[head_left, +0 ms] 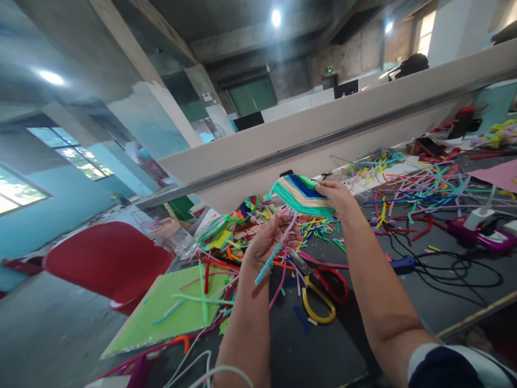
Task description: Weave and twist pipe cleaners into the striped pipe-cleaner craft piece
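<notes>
The right hand (338,198) pinches the striped piece (301,198) at its right edge, raised above the desk (301,355) before the partition (258,156), its left edge free. The left hand (262,242) is half curled with the fuzzy stem (277,249) across its palm; whether its fingers grip the stem cannot be told. Bare desk lies between the forearms, bounded ahead by the scissors (309,282), with the green sheet (161,307) to the left.
</notes>
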Demonstrator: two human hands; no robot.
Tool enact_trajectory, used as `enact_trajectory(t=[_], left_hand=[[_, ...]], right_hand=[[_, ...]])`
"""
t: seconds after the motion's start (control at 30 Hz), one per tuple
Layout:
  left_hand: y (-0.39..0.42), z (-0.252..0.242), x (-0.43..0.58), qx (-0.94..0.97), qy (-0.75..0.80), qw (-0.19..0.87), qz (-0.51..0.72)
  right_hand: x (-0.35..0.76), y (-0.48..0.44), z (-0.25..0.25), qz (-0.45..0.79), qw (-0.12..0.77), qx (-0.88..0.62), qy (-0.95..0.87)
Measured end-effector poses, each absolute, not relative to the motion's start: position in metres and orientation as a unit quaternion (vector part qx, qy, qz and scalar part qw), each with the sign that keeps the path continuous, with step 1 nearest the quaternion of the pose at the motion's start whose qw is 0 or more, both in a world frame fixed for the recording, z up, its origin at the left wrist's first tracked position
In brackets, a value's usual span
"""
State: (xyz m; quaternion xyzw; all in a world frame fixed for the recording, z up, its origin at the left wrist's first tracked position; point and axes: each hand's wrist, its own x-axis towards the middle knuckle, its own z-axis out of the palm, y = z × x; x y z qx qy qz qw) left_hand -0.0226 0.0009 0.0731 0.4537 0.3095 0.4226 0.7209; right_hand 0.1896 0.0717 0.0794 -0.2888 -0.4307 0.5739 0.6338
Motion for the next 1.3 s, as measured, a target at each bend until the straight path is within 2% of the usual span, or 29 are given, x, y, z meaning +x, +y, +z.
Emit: enact_trajectory(t=[0.2,1.3], left_hand=[[-0.004,0.074,-0.012,0.441,0.281,0.753,0.398],[-0.002,0.061,-0.01,0.436,0.234,0.76,0.421]], right_hand=[[0.193,0.071,0.08,0.582,0.613,-0.267,-0.462],[0.192,0.065,0.083,0.609,0.604,-0.241,-0.454]])
